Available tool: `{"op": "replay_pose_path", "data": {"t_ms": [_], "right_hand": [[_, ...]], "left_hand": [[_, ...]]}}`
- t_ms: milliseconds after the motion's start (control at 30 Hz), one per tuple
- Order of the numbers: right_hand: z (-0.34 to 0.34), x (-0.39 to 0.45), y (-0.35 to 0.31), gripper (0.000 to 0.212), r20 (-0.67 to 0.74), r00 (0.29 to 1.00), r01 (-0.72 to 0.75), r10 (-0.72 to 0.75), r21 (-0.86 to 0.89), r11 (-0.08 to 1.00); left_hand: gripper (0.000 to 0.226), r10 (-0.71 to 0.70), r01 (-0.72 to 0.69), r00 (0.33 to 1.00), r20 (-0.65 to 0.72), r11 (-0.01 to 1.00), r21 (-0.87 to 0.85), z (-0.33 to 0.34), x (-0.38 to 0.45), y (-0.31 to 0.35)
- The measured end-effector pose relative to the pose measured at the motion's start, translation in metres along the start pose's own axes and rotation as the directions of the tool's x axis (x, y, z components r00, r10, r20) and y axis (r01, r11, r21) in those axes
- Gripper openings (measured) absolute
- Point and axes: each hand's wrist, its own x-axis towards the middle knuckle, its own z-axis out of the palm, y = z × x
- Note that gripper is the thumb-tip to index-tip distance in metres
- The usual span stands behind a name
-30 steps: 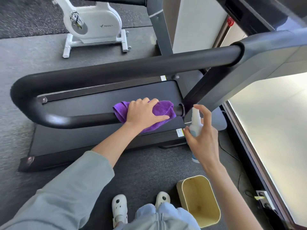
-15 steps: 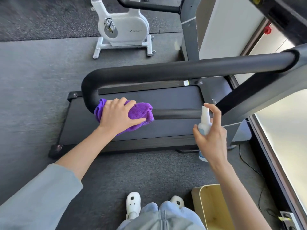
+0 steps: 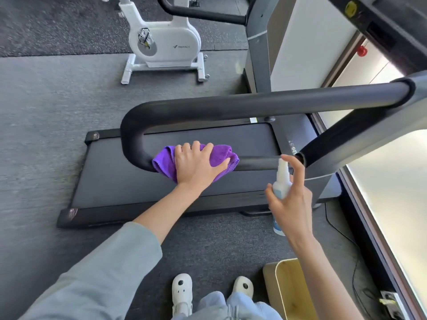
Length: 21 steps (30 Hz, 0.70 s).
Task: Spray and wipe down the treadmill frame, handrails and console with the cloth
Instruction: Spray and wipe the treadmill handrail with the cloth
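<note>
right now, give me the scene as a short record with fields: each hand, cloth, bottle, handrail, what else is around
left hand: presses the purple cloth around the lower handrail, near its bend
right hand: grips the spray bottle, index finger above the nozzle
bottle: upright, just right of the cloth
treadmill deck: below the rail
nearby: yellow bin by the feet, white exercise bike behind

Left hand (image 3: pixel 196 166) w/ purple cloth (image 3: pixel 217 154) has slid along the lower black handrail (image 3: pixel 258 163), from near the upright end 1 s ago out to the rail's curved bend, away from the right hand (image 3: pixel 292 202). Spray bottle (image 3: pixel 282 181) now farther from the cloth.
</note>
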Motion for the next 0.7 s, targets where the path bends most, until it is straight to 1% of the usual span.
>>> {"op": "replay_pose_path", "data": {"t_ms": [133, 267, 367, 500, 600, 700], "right_hand": [[-0.017, 0.000, 0.001, 0.067, -0.059, 0.998, 0.008, -0.007, 0.005, 1.000], [-0.043, -0.005, 0.018, 0.068, -0.119, 0.992, -0.036, 0.033, -0.018, 0.999], [-0.059, -0.007, 0.034, 0.064, -0.100, 0.992, -0.084, 0.078, -0.057, 0.995], [-0.071, -0.005, 0.058, 0.062, -0.097, 0.988, -0.127, 0.119, -0.077, 0.989], [-0.073, 0.003, 0.068, 0.061, -0.083, 0.990, -0.120, 0.114, -0.083, 0.989], [-0.071, 0.015, 0.070, 0.061, -0.063, 0.993, -0.105, 0.100, -0.082, 0.991]], "left_hand": [[0.070, 0.084, -0.081, 0.995, 0.056, 0.995, -0.053, 0.003, 0.011, 0.045], [0.073, 0.201, -0.199, 0.977, 0.076, 0.979, -0.034, 0.008, 0.020, 0.084], [0.072, 0.268, -0.268, 0.961, 0.066, 0.963, -0.005, 0.011, 0.025, 0.111], [0.072, 0.314, -0.315, 0.948, 0.053, 0.949, -0.002, 0.015, 0.032, 0.145], [0.072, 0.341, -0.340, 0.939, 0.045, 0.940, -0.021, 0.017, 0.035, 0.170], [0.076, 0.360, -0.359, 0.933, 0.017, 0.932, -0.043, 0.019, 0.036, 0.179]]}}
